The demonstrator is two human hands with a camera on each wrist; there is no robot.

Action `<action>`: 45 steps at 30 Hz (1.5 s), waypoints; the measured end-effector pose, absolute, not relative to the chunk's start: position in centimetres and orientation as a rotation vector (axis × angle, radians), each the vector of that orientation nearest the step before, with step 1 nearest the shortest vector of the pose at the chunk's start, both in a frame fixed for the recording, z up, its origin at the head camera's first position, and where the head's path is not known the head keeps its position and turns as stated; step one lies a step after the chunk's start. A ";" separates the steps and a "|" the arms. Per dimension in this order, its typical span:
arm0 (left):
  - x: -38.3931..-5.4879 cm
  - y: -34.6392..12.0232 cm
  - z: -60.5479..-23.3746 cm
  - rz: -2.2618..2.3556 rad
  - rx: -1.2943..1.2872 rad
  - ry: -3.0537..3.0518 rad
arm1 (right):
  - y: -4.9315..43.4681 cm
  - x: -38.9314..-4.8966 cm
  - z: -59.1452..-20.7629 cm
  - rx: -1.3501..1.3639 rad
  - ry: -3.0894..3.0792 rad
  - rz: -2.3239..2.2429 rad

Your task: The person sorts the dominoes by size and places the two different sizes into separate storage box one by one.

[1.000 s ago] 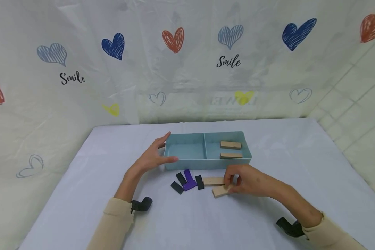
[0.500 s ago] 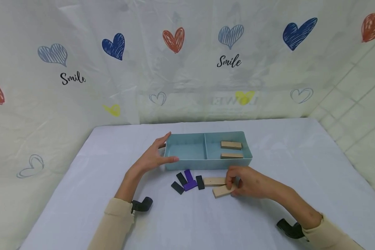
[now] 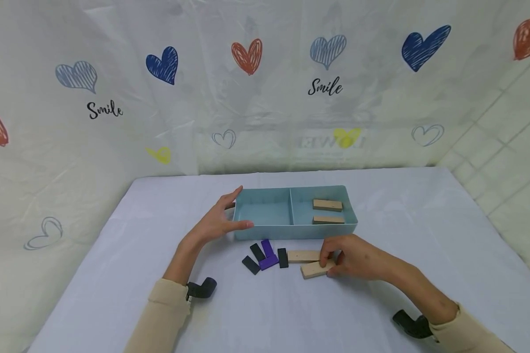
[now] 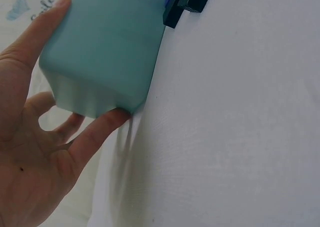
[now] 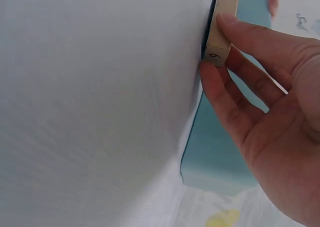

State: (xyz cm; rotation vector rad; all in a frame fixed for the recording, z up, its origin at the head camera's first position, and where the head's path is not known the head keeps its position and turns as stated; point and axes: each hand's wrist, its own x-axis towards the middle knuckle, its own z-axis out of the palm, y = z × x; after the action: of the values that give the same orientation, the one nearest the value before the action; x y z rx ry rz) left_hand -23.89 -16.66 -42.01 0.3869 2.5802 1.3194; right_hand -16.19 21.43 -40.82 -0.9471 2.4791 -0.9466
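Table with a white cloth (image 3: 265,318); one blue tray (image 3: 291,232) laid lengthwise near the middle of the far edge. Left hand (image 3: 212,226), one: forearm slanting in from the near left corner, palm facing the tray's left end, thumb laid over the near rim, index finger stretched to the far left corner; fingers spread apart, nearly straight, touching the tray. Right hand (image 3: 355,256), one: forearm reaching in from the near right corner, knuckles arched, fingers bent downward; thumb and fingertips clamped on the right end of a wooden block (image 3: 312,269), that end marked with a 6 or 9. This block lies at a slant before the tray's near wall, left end turned towards the table's near edge; whether it touches the cloth cannot be told. Second block (image 3: 302,256), wooden: between the pinched one and the tray, parallel to the tray, right end behind the fingers. Dark blocks (image 3: 250,264), three, and purple blocks (image 3: 268,261), two: loosely grouped on the cloth to the left, before the tray's near wall. Far block (image 3: 327,205) and near block (image 3: 328,220), wooden: inside the tray, right of the divider (image 3: 291,207), the latter close to the near wall
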 end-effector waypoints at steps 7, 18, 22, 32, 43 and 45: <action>-23.9 -16.7 -42.0 1.305 0.381 2.581 | 21.6 -16.2 -40.9 -1.012 2.461 -1.017; -23.9 -16.7 -42.1 1.301 0.359 2.583 | 21.5 -16.1 -40.6 -1.195 2.528 -1.144; -23.9 -16.7 -42.1 1.299 0.363 2.588 | 21.5 -16.2 -40.4 -1.232 2.566 -1.166; -24.1 -16.6 -42.2 1.309 0.372 2.578 | 21.7 -16.3 -40.1 -1.174 2.647 -1.214; -24.2 -16.6 -42.1 1.320 0.368 2.574 | 21.6 -16.7 -39.6 -1.213 2.746 -1.304; -24.2 -16.7 -42.1 1.317 0.370 2.574 | 21.6 -16.7 -39.5 -1.220 2.761 -1.325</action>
State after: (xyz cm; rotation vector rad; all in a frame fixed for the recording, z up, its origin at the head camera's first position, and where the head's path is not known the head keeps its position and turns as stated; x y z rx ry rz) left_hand -24.23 -16.67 -42.13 0.3698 2.5741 1.3173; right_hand -16.73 21.59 -39.53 -1.2202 2.7610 -1.3248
